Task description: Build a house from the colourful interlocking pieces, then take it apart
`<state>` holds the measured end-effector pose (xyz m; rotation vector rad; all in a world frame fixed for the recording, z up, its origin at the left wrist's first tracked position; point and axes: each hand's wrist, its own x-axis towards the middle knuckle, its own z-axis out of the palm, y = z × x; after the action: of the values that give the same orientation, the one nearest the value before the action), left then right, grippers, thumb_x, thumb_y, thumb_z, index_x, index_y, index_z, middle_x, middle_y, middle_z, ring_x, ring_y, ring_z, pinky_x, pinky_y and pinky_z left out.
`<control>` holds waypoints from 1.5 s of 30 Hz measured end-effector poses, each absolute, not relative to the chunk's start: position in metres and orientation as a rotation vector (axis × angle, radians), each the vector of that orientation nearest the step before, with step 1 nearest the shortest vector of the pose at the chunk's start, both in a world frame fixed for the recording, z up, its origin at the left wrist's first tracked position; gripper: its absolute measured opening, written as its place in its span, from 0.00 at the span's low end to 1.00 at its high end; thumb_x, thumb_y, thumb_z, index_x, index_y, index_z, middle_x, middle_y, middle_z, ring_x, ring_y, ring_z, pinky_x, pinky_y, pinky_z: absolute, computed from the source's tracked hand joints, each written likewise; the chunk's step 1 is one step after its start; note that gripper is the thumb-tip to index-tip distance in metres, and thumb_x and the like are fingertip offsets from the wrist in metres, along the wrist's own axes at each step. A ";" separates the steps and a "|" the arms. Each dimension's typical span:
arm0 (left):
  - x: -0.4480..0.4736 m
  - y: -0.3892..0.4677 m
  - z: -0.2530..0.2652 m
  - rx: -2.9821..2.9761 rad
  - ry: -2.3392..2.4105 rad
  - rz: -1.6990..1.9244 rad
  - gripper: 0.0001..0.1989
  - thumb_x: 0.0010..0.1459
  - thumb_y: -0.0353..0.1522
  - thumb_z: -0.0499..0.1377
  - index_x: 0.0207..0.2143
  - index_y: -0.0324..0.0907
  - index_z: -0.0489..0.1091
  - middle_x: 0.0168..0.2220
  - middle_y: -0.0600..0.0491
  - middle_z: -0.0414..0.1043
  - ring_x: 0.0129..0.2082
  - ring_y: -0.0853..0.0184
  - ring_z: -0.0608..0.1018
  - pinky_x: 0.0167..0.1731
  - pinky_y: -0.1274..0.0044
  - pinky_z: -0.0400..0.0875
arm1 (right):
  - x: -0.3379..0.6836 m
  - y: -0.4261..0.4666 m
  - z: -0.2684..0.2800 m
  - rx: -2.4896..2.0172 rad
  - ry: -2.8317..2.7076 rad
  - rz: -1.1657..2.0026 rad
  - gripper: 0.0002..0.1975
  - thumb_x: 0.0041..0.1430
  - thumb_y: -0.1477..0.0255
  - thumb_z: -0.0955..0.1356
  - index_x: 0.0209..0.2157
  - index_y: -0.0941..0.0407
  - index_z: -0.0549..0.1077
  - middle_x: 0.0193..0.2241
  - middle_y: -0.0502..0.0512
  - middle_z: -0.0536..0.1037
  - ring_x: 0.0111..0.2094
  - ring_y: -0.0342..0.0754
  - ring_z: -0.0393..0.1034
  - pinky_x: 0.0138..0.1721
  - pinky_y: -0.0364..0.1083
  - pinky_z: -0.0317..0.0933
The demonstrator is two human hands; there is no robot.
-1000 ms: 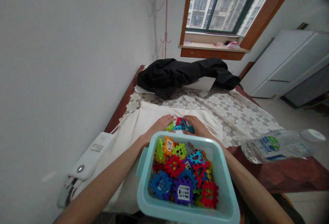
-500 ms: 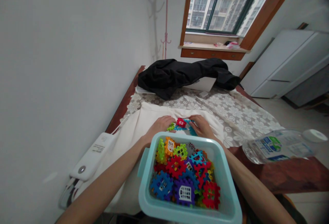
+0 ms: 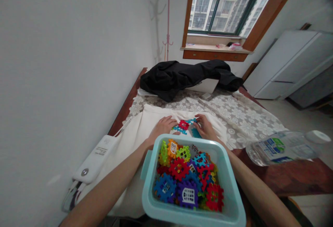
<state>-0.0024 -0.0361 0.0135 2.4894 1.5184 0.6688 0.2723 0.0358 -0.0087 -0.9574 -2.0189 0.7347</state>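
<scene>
Head view: below centre, your left hand (image 3: 162, 126) and right hand (image 3: 206, 127) flank a red window block (image 3: 183, 125) apparently joined to blue pieces (image 3: 182, 131); whether either grips, I cannot tell. Only that cluster looks assembled; more blocks (image 3: 191, 177) fill the tub (image 3: 192, 217), bottom centre.

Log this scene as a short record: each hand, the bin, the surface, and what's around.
Left hand: beside a red toothed piece and a light-blue toothed piece; contact unclear
Right hand: at the right end of another light-blue piece
Bin: pale turquoise, holding multicoloured toothed pieces
Surface: white cloth over floral tablecloth
Left side: white box
Right side: clear plastic bottle
Far end: black garment
</scene>
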 end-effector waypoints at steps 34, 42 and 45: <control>0.010 -0.041 0.021 1.370 1.098 1.138 0.24 0.58 0.46 0.68 0.50 0.40 0.75 0.47 0.44 0.81 0.43 0.59 0.83 0.39 0.70 0.81 | 0.220 0.015 0.007 -0.712 -1.855 0.956 0.10 0.65 0.59 0.70 0.38 0.52 0.75 0.33 0.52 0.81 0.33 0.49 0.75 0.36 0.48 0.70; 0.015 -0.037 0.017 1.202 1.012 1.230 0.26 0.46 0.45 0.75 0.39 0.39 0.72 0.47 0.44 0.80 0.37 0.64 0.82 0.38 0.72 0.79 | 0.222 0.014 0.012 -0.598 -1.934 0.733 0.07 0.68 0.63 0.69 0.41 0.51 0.76 0.38 0.55 0.79 0.39 0.52 0.73 0.40 0.50 0.69; 0.012 -0.034 0.015 1.227 1.050 1.279 0.24 0.49 0.44 0.74 0.40 0.39 0.72 0.46 0.45 0.80 0.37 0.65 0.82 0.37 0.74 0.77 | 0.228 0.017 0.014 -0.696 -1.962 0.614 0.08 0.72 0.66 0.65 0.45 0.51 0.75 0.40 0.56 0.78 0.43 0.53 0.72 0.46 0.52 0.67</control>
<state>0.0121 -0.0344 0.0151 1.2269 1.0504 1.2787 0.2280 0.0169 0.0141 -0.6958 -1.9617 0.6138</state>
